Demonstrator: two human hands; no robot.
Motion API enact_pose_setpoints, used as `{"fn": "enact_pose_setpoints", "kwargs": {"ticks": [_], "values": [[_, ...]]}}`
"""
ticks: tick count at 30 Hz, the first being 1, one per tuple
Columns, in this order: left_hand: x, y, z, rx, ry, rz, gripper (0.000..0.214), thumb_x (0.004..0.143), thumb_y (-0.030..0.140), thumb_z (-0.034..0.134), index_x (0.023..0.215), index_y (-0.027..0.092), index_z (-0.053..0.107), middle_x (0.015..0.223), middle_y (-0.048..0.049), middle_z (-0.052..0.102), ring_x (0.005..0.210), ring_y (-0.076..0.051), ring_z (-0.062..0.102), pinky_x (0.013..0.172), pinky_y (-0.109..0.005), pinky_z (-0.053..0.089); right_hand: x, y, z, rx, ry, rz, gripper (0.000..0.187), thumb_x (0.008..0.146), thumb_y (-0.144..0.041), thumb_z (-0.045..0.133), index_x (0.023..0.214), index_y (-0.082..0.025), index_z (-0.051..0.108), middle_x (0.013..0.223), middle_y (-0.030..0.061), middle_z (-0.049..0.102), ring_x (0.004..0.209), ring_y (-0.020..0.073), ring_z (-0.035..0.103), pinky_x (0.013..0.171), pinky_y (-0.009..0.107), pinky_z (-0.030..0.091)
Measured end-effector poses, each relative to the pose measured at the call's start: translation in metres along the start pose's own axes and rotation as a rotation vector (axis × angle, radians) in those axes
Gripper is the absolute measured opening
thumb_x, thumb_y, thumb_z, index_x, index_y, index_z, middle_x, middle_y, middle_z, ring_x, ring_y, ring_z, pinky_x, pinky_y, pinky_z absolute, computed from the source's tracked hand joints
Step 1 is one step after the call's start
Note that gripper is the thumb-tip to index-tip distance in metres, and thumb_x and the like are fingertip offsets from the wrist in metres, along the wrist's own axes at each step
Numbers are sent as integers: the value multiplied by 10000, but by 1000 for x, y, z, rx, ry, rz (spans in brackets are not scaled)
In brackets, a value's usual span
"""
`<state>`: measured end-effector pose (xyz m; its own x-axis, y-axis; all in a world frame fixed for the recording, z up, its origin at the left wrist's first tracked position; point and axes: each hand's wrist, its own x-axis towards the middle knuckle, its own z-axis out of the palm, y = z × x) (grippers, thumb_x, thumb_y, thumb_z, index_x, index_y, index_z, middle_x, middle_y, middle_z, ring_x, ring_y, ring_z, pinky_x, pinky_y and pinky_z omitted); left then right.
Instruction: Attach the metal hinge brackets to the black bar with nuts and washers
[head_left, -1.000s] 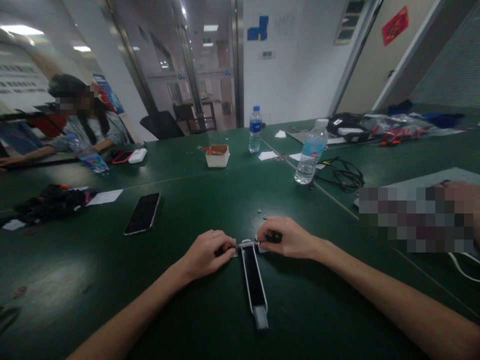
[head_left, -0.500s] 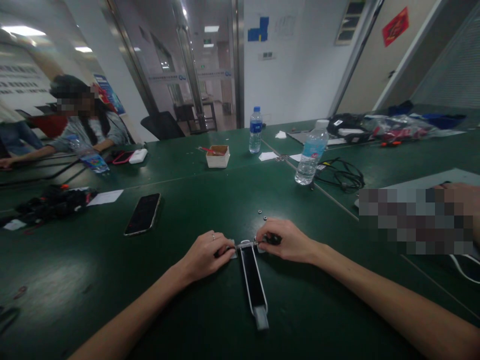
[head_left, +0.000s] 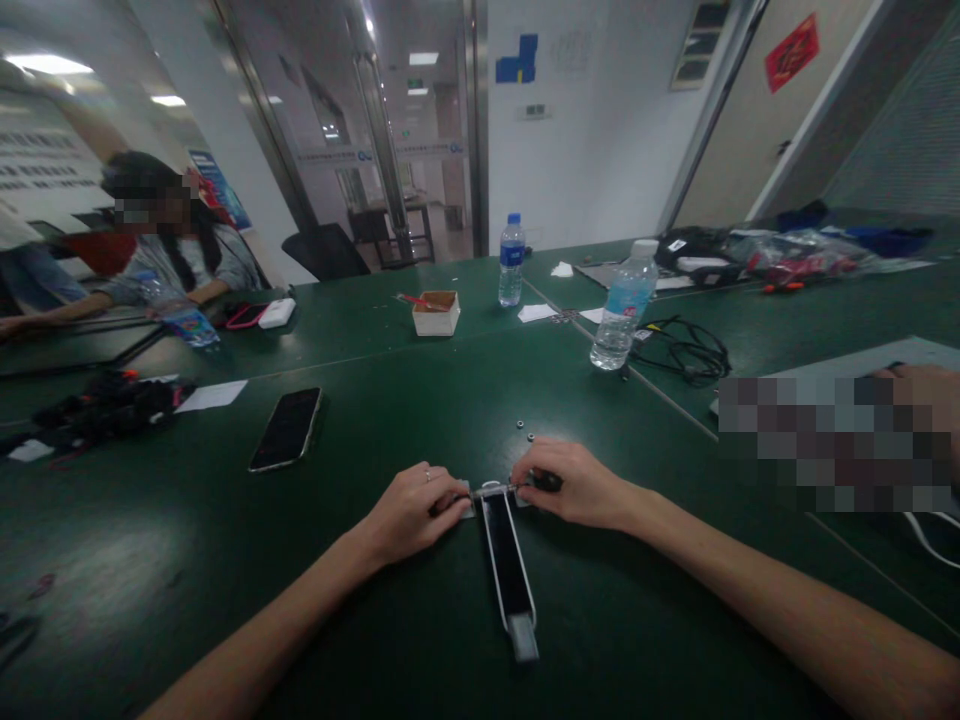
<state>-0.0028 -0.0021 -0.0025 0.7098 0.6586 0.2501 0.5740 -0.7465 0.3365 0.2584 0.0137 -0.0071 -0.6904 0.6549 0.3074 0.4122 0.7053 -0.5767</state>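
A long, narrow U-shaped white frame (head_left: 490, 560) lies on the green table, with a grey block (head_left: 523, 638) at its near end and a thin metal crossbar (head_left: 491, 491) at its far end. My left hand (head_left: 416, 510) is closed, pinching the left end of the crossbar beside a small pale tab. Closed at the opposite end, my right hand (head_left: 574, 482) grips a small tool with a black handle (head_left: 550, 481), its tip against the crossbar. The fingers hide the tool's exact kind. Two small metal rings (head_left: 531, 437) lie just beyond my right hand.
A phone (head_left: 287, 428) lies to the left. Farther back stand a small box (head_left: 436, 315) and two water bottles, the nearer one (head_left: 621, 310) beside coiled black cables (head_left: 686, 350). Another person (head_left: 176, 240) sits at far left; a co-worker's hand (head_left: 926, 400) is at right.
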Motion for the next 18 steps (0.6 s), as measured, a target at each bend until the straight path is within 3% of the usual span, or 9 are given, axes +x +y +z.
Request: {"fn": "enact_pose_setpoints", "kwargs": {"ticks": [18], "values": [[-1, 0, 2, -33, 13, -19, 101, 886, 177, 540, 855, 123, 619, 696, -7, 585, 593, -119, 490, 592, -247, 371, 3, -6, -12, 22, -55, 84, 160, 793, -229, 668, 934, -170, 620, 871, 26, 622, 732, 124, 558, 654, 264, 450]]}}
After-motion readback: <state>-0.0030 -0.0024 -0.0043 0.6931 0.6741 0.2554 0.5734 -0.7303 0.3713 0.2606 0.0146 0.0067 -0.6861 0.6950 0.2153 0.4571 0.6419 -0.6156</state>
